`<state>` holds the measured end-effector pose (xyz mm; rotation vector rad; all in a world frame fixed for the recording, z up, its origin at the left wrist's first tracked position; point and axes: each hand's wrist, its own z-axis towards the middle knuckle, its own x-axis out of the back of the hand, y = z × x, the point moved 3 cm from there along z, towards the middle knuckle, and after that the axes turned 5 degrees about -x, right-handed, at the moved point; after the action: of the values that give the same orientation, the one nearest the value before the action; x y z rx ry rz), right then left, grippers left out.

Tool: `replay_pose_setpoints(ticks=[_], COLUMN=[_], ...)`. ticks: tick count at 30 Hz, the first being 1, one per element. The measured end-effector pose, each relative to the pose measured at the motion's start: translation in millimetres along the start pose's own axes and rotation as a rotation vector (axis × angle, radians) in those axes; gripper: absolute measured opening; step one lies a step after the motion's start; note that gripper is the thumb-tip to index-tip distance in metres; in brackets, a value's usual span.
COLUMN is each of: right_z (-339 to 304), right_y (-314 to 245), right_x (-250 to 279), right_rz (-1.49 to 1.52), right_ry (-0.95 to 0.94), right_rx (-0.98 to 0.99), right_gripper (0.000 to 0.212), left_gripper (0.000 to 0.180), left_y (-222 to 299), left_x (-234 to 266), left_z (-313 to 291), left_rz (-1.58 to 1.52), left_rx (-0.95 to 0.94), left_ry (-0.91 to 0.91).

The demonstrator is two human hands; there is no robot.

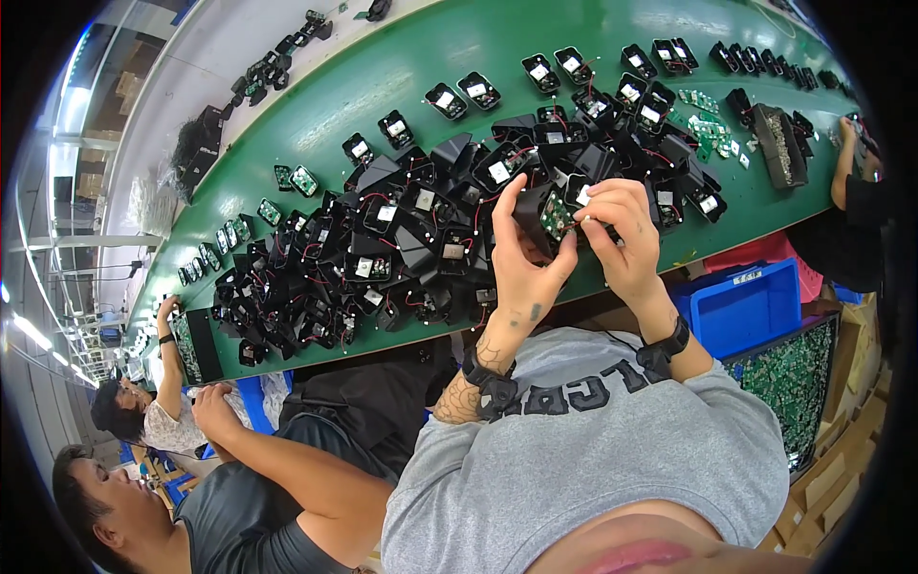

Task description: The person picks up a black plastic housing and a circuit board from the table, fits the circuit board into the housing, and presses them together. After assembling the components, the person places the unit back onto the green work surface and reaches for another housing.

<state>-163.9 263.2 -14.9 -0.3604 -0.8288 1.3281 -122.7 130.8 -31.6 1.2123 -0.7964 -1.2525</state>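
- While the left hand point(521, 263) is gripping a black housing point(537, 218) above the green table point(402, 57), its fingers are wrapping it.
- Right hand point(626, 239) fingers are pinching the small circuit board point(557, 216) inside.

Left hand point(521, 263): raised over the near edge of the green table point(402, 67), fingers curled in a grip, thumb extended upward, dark strap at wrist, forearm bent upward. Right hand point(623, 234): level alongside, just beside the left, fingertips point(585, 212) pinched together, dark strap at wrist.
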Motion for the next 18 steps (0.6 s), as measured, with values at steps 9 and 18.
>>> replay_pose_setpoints(ticks=[9,18], right_z=[-3.7,-17.8], right_y=[4.8,10.9], right_x=[-2.6,-12.0], right_rz=[-0.041,0.614], right_ry=[-0.003,-0.353], right_rx=[0.003,-0.686], right_gripper=[0.008,0.013], left_gripper=[0.078,0.079], left_y=[-0.8,-2.3], left_x=[0.1,11.0], left_z=[-0.5,-1.0], left_rz=[0.151,0.291], left_rx=[-0.086,-0.24], left_ry=[-0.006,-0.068])
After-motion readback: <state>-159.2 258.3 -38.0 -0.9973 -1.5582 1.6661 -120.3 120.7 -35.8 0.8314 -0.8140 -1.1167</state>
